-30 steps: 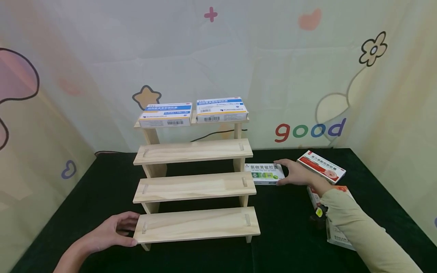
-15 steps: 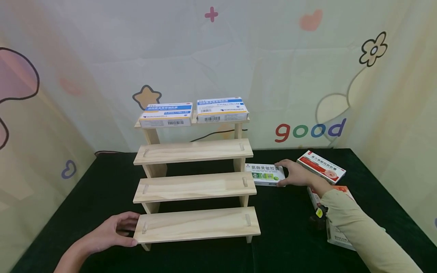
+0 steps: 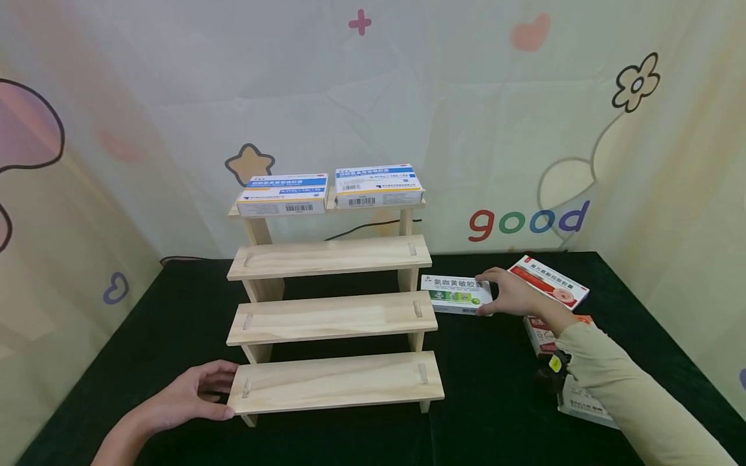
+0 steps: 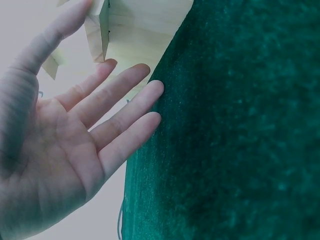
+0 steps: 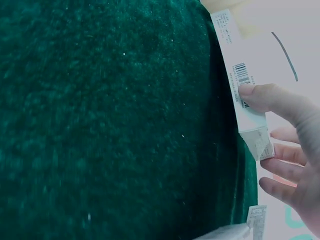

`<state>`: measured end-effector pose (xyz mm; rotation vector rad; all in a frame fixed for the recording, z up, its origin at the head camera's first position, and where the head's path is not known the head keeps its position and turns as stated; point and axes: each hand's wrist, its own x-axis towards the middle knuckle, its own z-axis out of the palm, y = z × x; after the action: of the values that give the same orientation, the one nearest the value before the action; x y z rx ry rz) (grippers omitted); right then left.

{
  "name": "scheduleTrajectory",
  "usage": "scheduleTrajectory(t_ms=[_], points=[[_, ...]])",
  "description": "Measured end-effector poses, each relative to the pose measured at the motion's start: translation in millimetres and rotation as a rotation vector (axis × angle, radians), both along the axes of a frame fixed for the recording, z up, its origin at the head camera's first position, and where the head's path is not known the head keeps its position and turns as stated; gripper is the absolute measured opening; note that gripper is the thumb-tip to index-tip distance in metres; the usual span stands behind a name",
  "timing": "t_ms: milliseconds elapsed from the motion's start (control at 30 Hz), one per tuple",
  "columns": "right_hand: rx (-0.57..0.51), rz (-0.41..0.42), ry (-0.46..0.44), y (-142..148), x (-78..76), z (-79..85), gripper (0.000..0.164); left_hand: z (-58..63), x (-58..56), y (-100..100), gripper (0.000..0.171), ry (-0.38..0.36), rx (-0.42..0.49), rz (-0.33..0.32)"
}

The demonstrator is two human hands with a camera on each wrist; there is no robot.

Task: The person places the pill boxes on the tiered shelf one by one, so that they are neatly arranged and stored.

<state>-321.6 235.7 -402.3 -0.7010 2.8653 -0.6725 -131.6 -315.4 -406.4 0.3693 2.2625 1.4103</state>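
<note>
My right hand point(image 3: 513, 292) pinches the right end of a white and green medicine box point(image 3: 451, 296), just right of the wooden step shelf. In the right wrist view the thumb point(image 5: 260, 95) presses the barcode side of this box point(image 5: 235, 65), and the fingers lie at the far side. At the lower left, my left hand point(image 3: 180, 396) touches the left end of the bottom board of the step shelf point(image 3: 338, 383). Its fingers point(image 4: 127, 115) are straight and spread in the left wrist view, with the thumb near a shelf leg point(image 4: 97, 30).
Two blue and white medicine boxes point(image 3: 283, 194) lie on the top step. A red and white box point(image 3: 550, 282) lies at the right, with another red box point(image 3: 542, 336) and a white box point(image 3: 585, 401) partly under my right sleeve. Dark green cloth point(image 3: 489, 401) covers the table.
The white and green box, in my right hand's grip, has shifted slightly to the right, away from the shelf. My left hand has stayed in place.
</note>
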Motion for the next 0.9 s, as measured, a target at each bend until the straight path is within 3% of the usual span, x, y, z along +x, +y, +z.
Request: scheduleTrajectory(t_ms=[900], points=[[0.009, 0.009, 0.110, 26.5, 20.8, 61.9, 0.077, 0.5, 0.6, -0.9, 0.057, -0.007, 0.010, -0.003]])
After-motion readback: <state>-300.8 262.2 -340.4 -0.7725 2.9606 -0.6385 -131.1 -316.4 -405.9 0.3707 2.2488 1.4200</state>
